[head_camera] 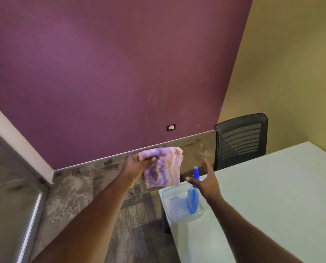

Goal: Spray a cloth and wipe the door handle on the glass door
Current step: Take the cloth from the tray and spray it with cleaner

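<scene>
My left hand [137, 166] is closed on a folded cloth [163, 168] with purple, pink and yellow zigzag stripes, held up over the floor just left of the table corner. My right hand [205, 180] hovers with fingers spread above a blue-topped spray bottle [193, 194], without touching it. The bottle stands in a clear plastic tub [172, 205] at the near left corner of the white table [272, 196]. At the far left is the edge of the glass door [16, 196] with its metal frame. No door handle is in view.
A black mesh office chair [241, 140] stands behind the table against the yellow wall. A purple wall with a small socket plate [171, 127] is straight ahead. Mottled grey-brown carpet [94, 188] covers the floor between door and table.
</scene>
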